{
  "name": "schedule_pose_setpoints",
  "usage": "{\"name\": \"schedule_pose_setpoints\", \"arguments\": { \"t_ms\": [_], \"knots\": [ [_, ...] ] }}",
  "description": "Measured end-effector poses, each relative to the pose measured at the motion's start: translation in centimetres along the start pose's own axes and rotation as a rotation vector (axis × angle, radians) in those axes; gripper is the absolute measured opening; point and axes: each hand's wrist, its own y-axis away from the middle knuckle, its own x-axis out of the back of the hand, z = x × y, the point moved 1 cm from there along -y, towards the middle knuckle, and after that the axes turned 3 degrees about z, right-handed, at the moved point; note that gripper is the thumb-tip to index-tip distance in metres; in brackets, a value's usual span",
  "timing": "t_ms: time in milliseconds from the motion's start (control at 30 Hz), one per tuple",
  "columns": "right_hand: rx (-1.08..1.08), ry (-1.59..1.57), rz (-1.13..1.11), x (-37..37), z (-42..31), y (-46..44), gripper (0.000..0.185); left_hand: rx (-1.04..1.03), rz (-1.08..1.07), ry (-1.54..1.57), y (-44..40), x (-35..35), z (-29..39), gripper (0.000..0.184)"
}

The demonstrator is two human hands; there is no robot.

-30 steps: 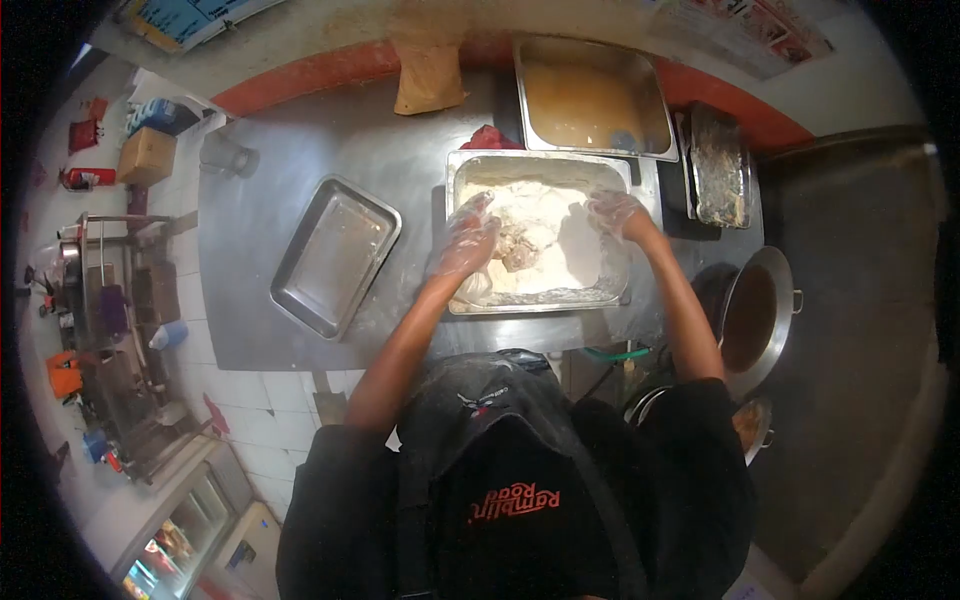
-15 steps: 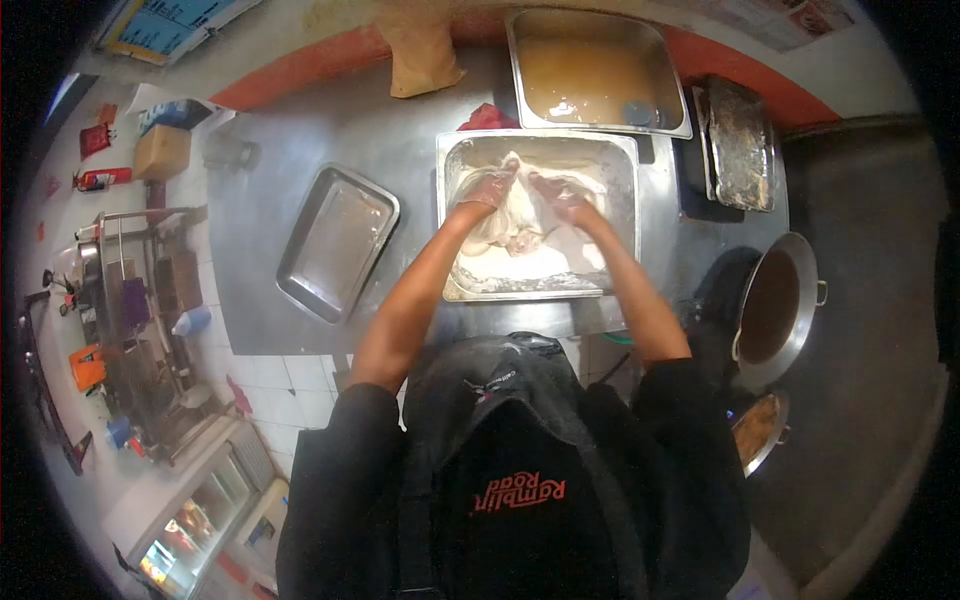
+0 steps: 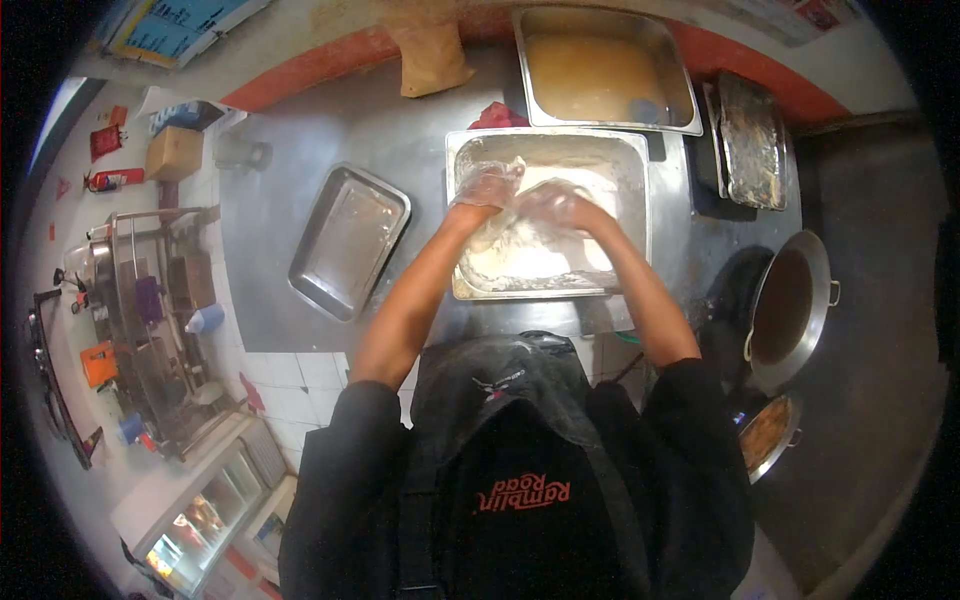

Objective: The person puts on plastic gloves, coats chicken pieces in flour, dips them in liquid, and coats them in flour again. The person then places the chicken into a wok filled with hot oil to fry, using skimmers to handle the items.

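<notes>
A deep metal tray [image 3: 648, 215] holds white flour [image 3: 530, 262] on the steel table. Over its left half is my left hand [image 3: 488, 184], in a clear plastic glove, close above the flour. Beside it, my right hand [image 3: 552, 203], also gloved, is over the middle of the tray and smeared by motion. Flour-covered lumps lie under and between the hands, mostly hidden. What the fingers hold, if anything, cannot be made out.
An empty metal pan [image 3: 350, 240] lies to the left. Behind stand a tray of yellowish liquid [image 3: 595, 75], a brown paper bag [image 3: 432, 60] and a red cloth [image 3: 498, 116]. Stacked dark trays [image 3: 752, 140] and a wide pan of brown liquid [image 3: 785, 310] are at the right.
Both hands came inward from the tray's sides. Since the middle frame my right hand has shifted slightly toward the left one, and the raised floury heap between them has sunk or become hidden.
</notes>
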Motion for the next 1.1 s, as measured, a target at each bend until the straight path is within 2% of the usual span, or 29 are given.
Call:
{"name": "schedule_pose_setpoints", "arguments": {
  "t_ms": [33, 67, 133, 167, 200, 233, 267, 300, 333, 367, 400, 500, 567, 633, 700, 733, 767, 800, 833, 867, 933, 967, 1000, 1067, 1100],
  "knots": [
    [0.161, 0.202, 0.041, 0.5, 1.5, 0.5, 0.033, -0.010, -0.052, 0.076, 0.9, 0.6, 0.8, 0.048],
    [0.226, 0.203, 0.060, 1.9, 1.5, 1.3, 0.037, -0.009, -0.051, 0.076, 1.3, 0.2, 0.9, 0.048],
    [-0.101, 0.723, -0.026, 1.1, 5.8, 1.7, 0.042, -0.018, -0.190, 0.003, 1.9, -0.9, 1.4, 0.054],
    [-0.108, 0.725, -0.020, 1.0, 5.3, 2.4, 0.042, 0.404, -0.386, 0.167, 2.6, 3.0, 4.7, 0.059],
    [-0.295, 0.669, -0.064, 0.4, 3.8, 3.8, 0.044, 0.395, -0.388, 0.165, 4.0, 1.8, 5.0, 0.059],
    [-0.475, 0.611, -0.106, 0.2, 2.2, 4.8, 0.046, 0.312, -0.260, 0.140, 5.1, -0.1, 4.6, 0.061],
    [-0.480, 0.607, -0.103, -0.5, 0.4, 5.7, 0.046, 0.233, -0.143, 0.117, 6.1, -1.2, 4.6, 0.063],
    [-0.567, 0.392, 0.008, -1.3, -1.3, 6.6, 0.048, 0.229, -0.151, 0.116, 6.8, -1.0, 5.4, 0.063],
    [-0.643, 0.178, 0.123, -1.7, -2.1, 7.2, 0.050, 0.330, -0.179, 0.176, 7.0, -0.4, 6.1, 0.062],
    [-0.516, -0.012, 0.196, -2.4, -2.2, 7.9, 0.059, 0.438, -0.210, 0.242, 7.6, -0.5, 6.8, 0.062],
    [-0.516, -0.008, 0.194, -2.5, -2.2, 8.1, 0.059, 0.440, -0.207, 0.245, 7.8, -0.7, 7.1, 0.062],
    [-0.565, -0.069, 0.159, -1.2, -4.9, 8.6, 0.055, 0.381, -0.138, 0.394, 8.3, -0.9, 7.2, 0.058],
    [-0.557, -0.119, 0.329, 1.2, -5.0, 9.9, 0.064, 0.290, -0.140, 0.281, 7.8, -0.5, 6.7, 0.056],
    [-0.467, 0.208, 0.205, -0.6, -0.8, 10.6, 0.064, 0.294, -0.061, 0.220, 7.7, -3.2, 5.7, 0.055],
    [-0.170, 0.700, -0.070, -3.9, 2.7, 9.5, 0.066, 0.289, 0.021, 0.158, 7.2, -6.0, 4.7, 0.054],
    [-0.172, 0.641, -0.030, -5.1, 2.8, 9.0, 0.067, 0.164, 0.017, 0.327, 7.0, -7.2, 4.5, 0.054],
    [-0.364, 0.256, 0.224, -5.0, -2.0, 8.7, 0.062, 0.039, 0.013, 0.493, 6.9, -7.8, 4.7, 0.053],
    [-0.546, -0.146, 0.469, -4.8, -4.9, 8.9, 0.057, 0.036, 0.005, 0.491, 7.1, -7.4, 5.6, 0.053],
    [-0.573, 0.039, 0.466, -4.1, -5.0, 8.3, 0.050, 0.315, 0.016, 0.489, 6.9, -6.1, 6.8, 0.053],
    [-0.572, 0.035, 0.475, -3.6, -2.9, 8.4, 0.050, 0.595, 0.029, 0.480, 6.8, -4.8, 7.5, 0.054],
    [-0.211, 0.122, 0.494, -2.9, 2.5, 9.2, 0.053, 0.545, -0.004, 0.378, 7.3, -2.6, 7.1, 0.057],
    [-0.439, -0.025, 0.486, -1.8, 2.1, 8.8, 0.051, 0.491, -0.034, 0.279, 7.3, -1.7, 7.1, 0.061],
    [-0.444, -0.026, 0.482, -2.5, 2.8, 8.5, 0.051, 0.495, -0.039, 0.281, 7.5, -1.0, 7.7, 0.061],
    [-0.301, 0.497, 0.321, -4.1, 3.4, 6.8, 0.058, 0.343, -0.080, 0.213, 6.6, 0.1, 8.7, 0.055],
    [-0.513, 0.250, 0.482, -4.7, -0.3, 5.9, 0.072, 0.450, 0.038, 0.301, 6.4, -1.8, 8.2, 0.051]
  ]
}}
